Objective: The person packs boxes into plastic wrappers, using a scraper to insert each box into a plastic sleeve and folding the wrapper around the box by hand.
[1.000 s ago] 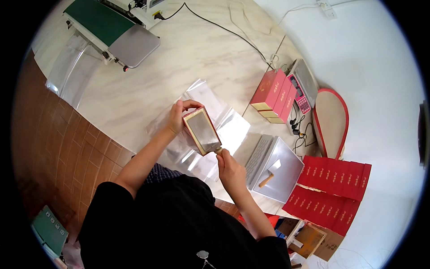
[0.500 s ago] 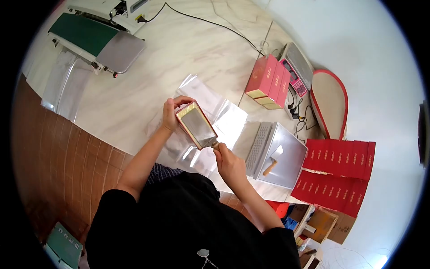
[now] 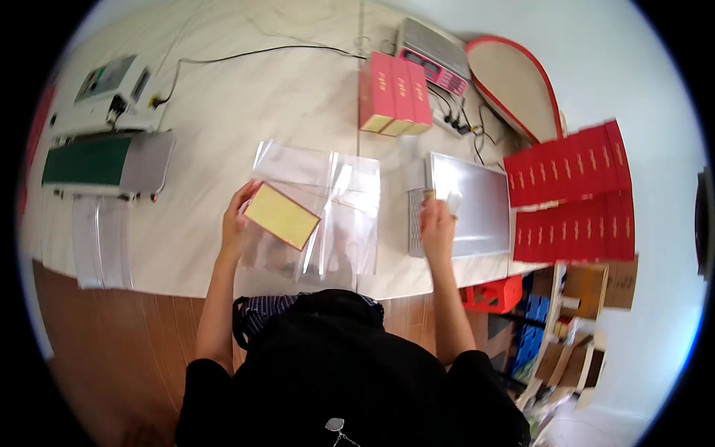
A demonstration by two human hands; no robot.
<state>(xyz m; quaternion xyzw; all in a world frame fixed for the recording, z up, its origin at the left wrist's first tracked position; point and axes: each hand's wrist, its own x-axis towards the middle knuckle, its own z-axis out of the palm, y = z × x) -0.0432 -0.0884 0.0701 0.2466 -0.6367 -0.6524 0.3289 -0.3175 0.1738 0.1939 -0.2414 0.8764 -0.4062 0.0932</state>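
Note:
My left hand (image 3: 237, 216) grips one end of a box (image 3: 281, 216) with a pale yellow face and red edges, tilted above clear plastic film (image 3: 350, 194). Over the left part of a flat silver metal plate (image 3: 480, 223), my right hand (image 3: 437, 225) is closed round a scraper. A bit of its wooden handle (image 3: 430, 194) shows above the fist; its blade is hard to make out. Close beside that hand, a blurred second scraper (image 3: 453, 201) lies on the plate, partly hidden by my fingers.
Red boxes (image 3: 395, 93) stand by a pink-and-grey scale (image 3: 436, 56) at the back. Rows of red boxes (image 3: 573, 223) are at the right. A machine with a green belt (image 3: 86, 160) sits at the left. A black cable (image 3: 261, 49) crosses the table.
My right hand has moved from the box to the silver plate, taking the scraper off the box's face. The box has turned in my left hand and shows a plain yellow side. The view has rotated.

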